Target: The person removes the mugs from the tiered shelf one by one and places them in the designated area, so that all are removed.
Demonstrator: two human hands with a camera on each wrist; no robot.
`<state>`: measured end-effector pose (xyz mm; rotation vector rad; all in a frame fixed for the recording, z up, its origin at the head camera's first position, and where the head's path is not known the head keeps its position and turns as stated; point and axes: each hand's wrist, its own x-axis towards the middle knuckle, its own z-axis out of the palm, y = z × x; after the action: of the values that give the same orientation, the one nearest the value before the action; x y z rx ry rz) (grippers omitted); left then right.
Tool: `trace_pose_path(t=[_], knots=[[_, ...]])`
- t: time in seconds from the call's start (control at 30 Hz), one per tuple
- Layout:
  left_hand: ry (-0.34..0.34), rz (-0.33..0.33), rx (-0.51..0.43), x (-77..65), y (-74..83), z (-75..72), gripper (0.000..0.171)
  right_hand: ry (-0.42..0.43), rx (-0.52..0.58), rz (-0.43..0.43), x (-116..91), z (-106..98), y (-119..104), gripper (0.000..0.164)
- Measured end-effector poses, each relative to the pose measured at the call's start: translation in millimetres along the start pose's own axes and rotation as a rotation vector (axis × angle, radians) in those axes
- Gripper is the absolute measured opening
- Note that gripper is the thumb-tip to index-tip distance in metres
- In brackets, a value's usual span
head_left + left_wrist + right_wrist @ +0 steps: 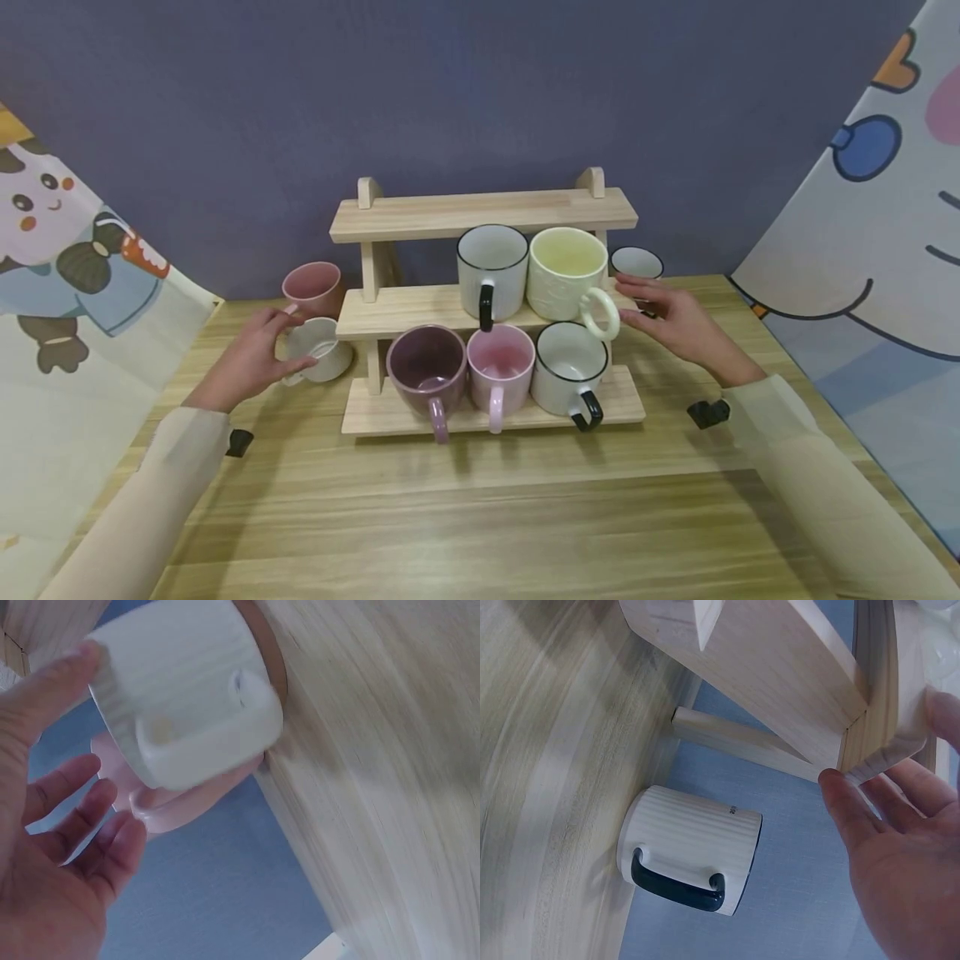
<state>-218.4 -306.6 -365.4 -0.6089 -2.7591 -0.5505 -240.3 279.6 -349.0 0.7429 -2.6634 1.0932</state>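
My left hand [255, 354] is at a small white cup [318, 350] standing left of the wooden rack. In the left wrist view its thumb touches the cup's rim, while the loosely bent fingers [124, 851] stay apart from the cup's wall. A dusty-pink mug [313, 287] stands just behind. On the other side, my right hand [675, 321] pinches the right end of the rack's middle shelf [885, 746] between thumb and fingers, beside a pale-yellow mug [566, 271]. Below that hand in the right wrist view is a ribbed white mug [694, 840] with a dark handle.
A black-rimmed white mug [491, 271] shares the middle shelf. The bottom shelf [626, 404] carries a mauve mug [426, 375], a light-pink mug [501, 375] and another black-rimmed white mug [570, 371]. A blue-grey wall [480, 100] rises behind the wood-grain table [465, 517].
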Motion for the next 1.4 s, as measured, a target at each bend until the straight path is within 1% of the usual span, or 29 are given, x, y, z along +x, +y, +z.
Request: trace_pose_path(t=[0.1, 0.3, 0.4, 0.6, 0.73, 0.83, 0.9, 0.97, 1.07, 1.2, 1.27, 1.33, 1.4], knots=[[0.034, -0.010, 0.036, -1.3, -1.7, -0.1, 0.054, 0.003, 0.000, 0.003, 0.3, 0.5, 1.0, 0.046], [0.063, -0.017, 0.066, -2.4, -6.4, 2.2, 0.052, 0.004, -0.003, 0.013, -0.2, 0.9, 2.6, 0.047], [0.075, -0.018, 0.071, -2.5, -7.0, 1.7, 0.052, 0.005, -0.007, 0.012, -0.3, 0.8, 2.6, 0.047], [0.076, -0.046, 0.057, -1.7, -8.0, -0.2, 0.049, 0.003, -0.006, 0.008, -0.5, 1.4, 3.1, 0.046], [0.068, -0.039, 0.057, -1.8, -9.5, 0.6, 0.047, 0.000, -0.006, 0.011, -0.4, 1.5, 3.0, 0.046], [0.078, -0.011, 0.052, -0.2, -9.0, 1.2, 0.044, 0.000, -0.004, 0.010, -0.3, 1.3, 3.0, 0.047], [0.101, 0.014, 0.039, 2.7, -4.2, -0.5, 0.041, 0.001, -0.005, 0.011, -0.2, 1.2, 2.8, 0.047], [0.120, 0.034, 0.033, 6.3, 4.5, -4.9, 0.039, 0.000, -0.004, 0.013, -0.2, 1.0, 2.2, 0.047], [0.128, 0.051, 0.026, 13.5, 24.0, -14.4, 0.036, -0.001, -0.005, 0.021, -0.2, 0.8, 1.2, 0.047], [0.105, 0.058, 0.003, 24.1, 52.4, -27.1, 0.033, -0.003, -0.004, 0.025, -0.2, 1.0, 2.0, 0.047], [0.095, 0.060, -0.019, 29.1, 64.3, -30.8, 0.032, -0.007, -0.006, 0.027, -0.1, 0.8, 1.8, 0.048], [0.088, 0.060, -0.040, 33.7, 73.1, -31.3, 0.030, -0.011, -0.014, 0.024, 0.1, 0.3, 1.2, 0.048], [0.069, 0.058, -0.056, 37.1, 77.9, -29.1, 0.028, -0.017, -0.028, 0.015, 0.0, -1.1, -0.1, 0.048]])
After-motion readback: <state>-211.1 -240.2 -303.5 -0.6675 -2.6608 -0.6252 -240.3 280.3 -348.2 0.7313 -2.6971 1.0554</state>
